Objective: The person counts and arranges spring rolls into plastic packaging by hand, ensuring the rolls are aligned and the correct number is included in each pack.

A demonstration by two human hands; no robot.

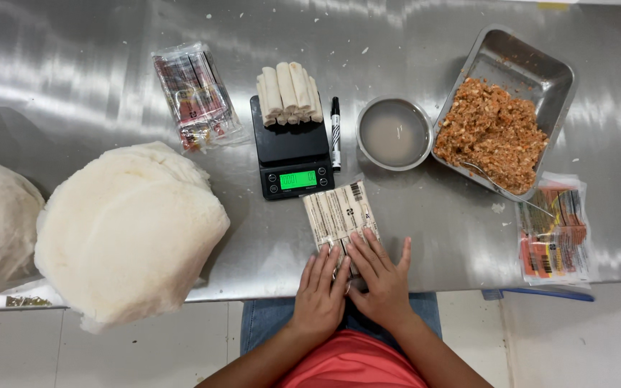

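A clear packet of pale rolls lies flat on the steel table, just in front of a black kitchen scale. My left hand and my right hand rest side by side on the packet's near end, fingers spread and pressing down on it. Several uncooked rolls are stacked on the scale's platform. A black marker lies right of the scale.
A small metal bowl of cloudy liquid and a steel tray of orange minced filling with a spoon stand at the right. Printed empty packets lie at back left and far right. Two big white wrapper stacks sit left.
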